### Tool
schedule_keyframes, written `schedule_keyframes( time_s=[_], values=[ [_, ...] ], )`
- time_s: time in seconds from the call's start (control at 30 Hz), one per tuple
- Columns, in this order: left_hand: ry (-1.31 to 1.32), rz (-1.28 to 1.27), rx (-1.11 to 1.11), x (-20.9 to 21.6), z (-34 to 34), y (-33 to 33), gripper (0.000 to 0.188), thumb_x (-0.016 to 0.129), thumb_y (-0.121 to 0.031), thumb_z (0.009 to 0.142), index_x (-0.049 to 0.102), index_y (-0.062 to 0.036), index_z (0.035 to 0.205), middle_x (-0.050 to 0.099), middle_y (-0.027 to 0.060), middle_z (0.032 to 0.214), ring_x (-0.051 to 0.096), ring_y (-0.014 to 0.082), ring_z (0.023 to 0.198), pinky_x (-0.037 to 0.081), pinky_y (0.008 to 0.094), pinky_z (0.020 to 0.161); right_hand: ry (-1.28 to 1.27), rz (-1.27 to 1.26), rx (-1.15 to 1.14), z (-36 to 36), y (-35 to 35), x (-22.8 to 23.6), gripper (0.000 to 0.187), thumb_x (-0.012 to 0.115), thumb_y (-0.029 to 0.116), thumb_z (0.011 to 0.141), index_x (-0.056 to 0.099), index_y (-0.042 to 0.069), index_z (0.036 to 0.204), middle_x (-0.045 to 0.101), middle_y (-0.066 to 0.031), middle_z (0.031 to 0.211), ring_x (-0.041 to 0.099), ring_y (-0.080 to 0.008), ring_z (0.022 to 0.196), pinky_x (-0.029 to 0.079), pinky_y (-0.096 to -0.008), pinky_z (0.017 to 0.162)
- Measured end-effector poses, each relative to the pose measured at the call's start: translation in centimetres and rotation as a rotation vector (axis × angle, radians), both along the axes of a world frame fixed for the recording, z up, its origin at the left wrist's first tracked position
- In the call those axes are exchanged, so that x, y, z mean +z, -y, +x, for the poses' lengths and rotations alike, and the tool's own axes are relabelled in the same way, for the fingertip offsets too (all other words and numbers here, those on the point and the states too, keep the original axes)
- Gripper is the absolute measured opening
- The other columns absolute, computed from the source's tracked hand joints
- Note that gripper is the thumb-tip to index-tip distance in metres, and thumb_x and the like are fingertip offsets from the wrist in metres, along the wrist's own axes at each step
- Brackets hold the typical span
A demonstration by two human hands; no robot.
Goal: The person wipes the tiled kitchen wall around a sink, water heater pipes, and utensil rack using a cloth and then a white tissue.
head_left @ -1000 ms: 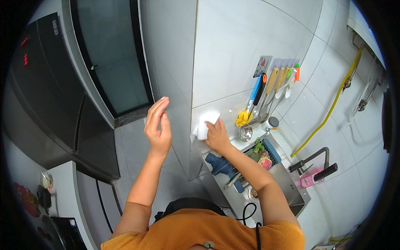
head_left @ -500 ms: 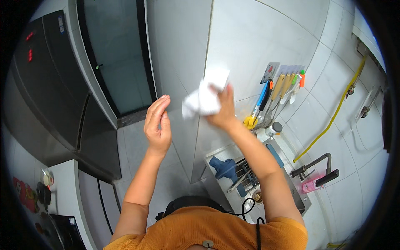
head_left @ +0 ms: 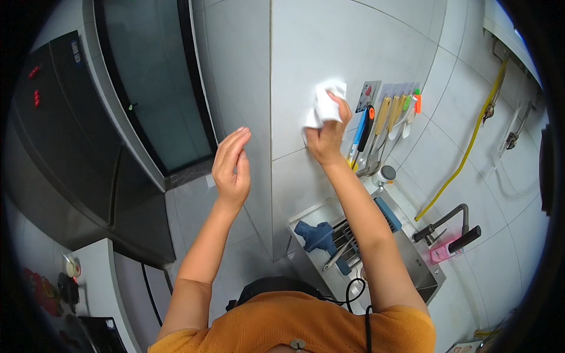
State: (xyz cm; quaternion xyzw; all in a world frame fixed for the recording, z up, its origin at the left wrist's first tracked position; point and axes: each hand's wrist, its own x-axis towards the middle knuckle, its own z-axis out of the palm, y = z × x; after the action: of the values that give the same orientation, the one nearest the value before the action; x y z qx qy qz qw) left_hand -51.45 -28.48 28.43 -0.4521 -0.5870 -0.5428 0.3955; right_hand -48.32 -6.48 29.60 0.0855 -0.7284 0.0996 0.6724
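Note:
My right hand [head_left: 329, 132] grips a crumpled white cloth or paper wipe [head_left: 326, 106] and presses it on the white tiled wall [head_left: 309, 53], left of the hanging utensils. Its fingers are bent over the wipe. My left hand [head_left: 233, 167] is raised in the air left of the wall's corner, holding nothing. Its fingers are stretched out side by side, with the thumb apart from them.
Kitchen utensils [head_left: 385, 117] hang on the wall just right of my right hand. Below are a steel sink [head_left: 432, 288] with a dark faucet [head_left: 441, 223], a blue cloth [head_left: 318, 235] and a jar [head_left: 385, 175]. A dark fridge [head_left: 76, 135] and glass door [head_left: 153, 76] stand left.
My right hand has moved right and a little up with the wipe, from near the wall's corner toward the utensils. My left hand stays raised, slightly shifted. The view has turned slightly.

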Motion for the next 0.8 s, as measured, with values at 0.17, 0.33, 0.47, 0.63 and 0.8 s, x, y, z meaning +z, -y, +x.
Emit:
schedule_keyframes(
  time_s=[0.17, 0.33, 0.47, 0.63, 0.8],
  values=[
    [-0.087, 0.017, 0.024, 0.4, -0.9, -0.7, 0.035, 0.039, 0.008, 0.083, 0.059, 0.0037, 0.112, 0.058, 0.0167, 0.117, 0.053, 0.0281, 0.114, 0.042, 0.0342, 0.095, 0.097, 0.054, 0.039, -0.6, 4.2, -2.2, 0.061, 0.067, 0.028, 0.071, 0.046, 0.006, 0.123, 0.037, -0.0179, 0.131, 0.036, -0.0396, 0.116, 0.029, -0.0497, 0.096],
    [-0.112, 0.061, 0.039, 0.0, -0.9, -2.0, 0.036, 0.04, 0.007, 0.079, 0.057, 0.0062, 0.111, 0.057, 0.0195, 0.116, 0.052, 0.0347, 0.114, 0.041, 0.0409, 0.097, 0.671, 0.397, -0.144, 3.0, 3.8, -18.7, 0.025, 0.061, 0.023, 0.072, 0.065, 0.008, 0.091, 0.059, -0.0083, 0.106, 0.045, -0.0339, 0.104, 0.038, -0.0453, 0.088],
    [-0.195, 0.057, 0.045, -0.5, -1.7, -2.8, 0.036, 0.037, -0.001, 0.088, 0.049, 0.0074, 0.12, 0.05, 0.0209, 0.126, 0.046, 0.0335, 0.12, 0.036, 0.0408, 0.102, 0.448, 0.337, -0.038, 3.4, 4.2, -17.5, 0.018, 0.064, 0.027, 0.07, 0.063, 0.017, 0.084, 0.06, 0.0038, 0.101, 0.049, -0.0217, 0.1, 0.039, -0.0407, 0.084],
    [-0.148, 0.138, 0.045, 0.4, -2.5, -3.6, 0.04, 0.032, -0.009, 0.093, 0.04, 0.0077, 0.129, 0.038, 0.0207, 0.136, 0.039, 0.031, 0.127, 0.032, 0.0401, 0.106, 0.152, -0.014, -0.055, -0.6, 2.6, -5.0, 0.048, 0.052, 0.039, 0.083, 0.056, 0.001, 0.112, 0.045, -0.0246, 0.125, 0.039, -0.0416, 0.115, 0.022, -0.0574, 0.1],
    [-0.204, 0.143, 0.015, 0.2, -2.2, -5.5, 0.043, 0.031, -0.016, 0.096, 0.034, 0.0072, 0.132, 0.033, 0.0201, 0.139, 0.034, 0.0311, 0.13, 0.027, 0.0405, 0.108, 0.05, -0.25, -0.145, -1.0, -0.7, -4.5, 0.051, 0.039, 0.031, 0.091, 0.036, 0.002, 0.132, 0.03, -0.0244, 0.14, 0.024, -0.0418, 0.131, 0.016, -0.0555, 0.105]
  ],
)
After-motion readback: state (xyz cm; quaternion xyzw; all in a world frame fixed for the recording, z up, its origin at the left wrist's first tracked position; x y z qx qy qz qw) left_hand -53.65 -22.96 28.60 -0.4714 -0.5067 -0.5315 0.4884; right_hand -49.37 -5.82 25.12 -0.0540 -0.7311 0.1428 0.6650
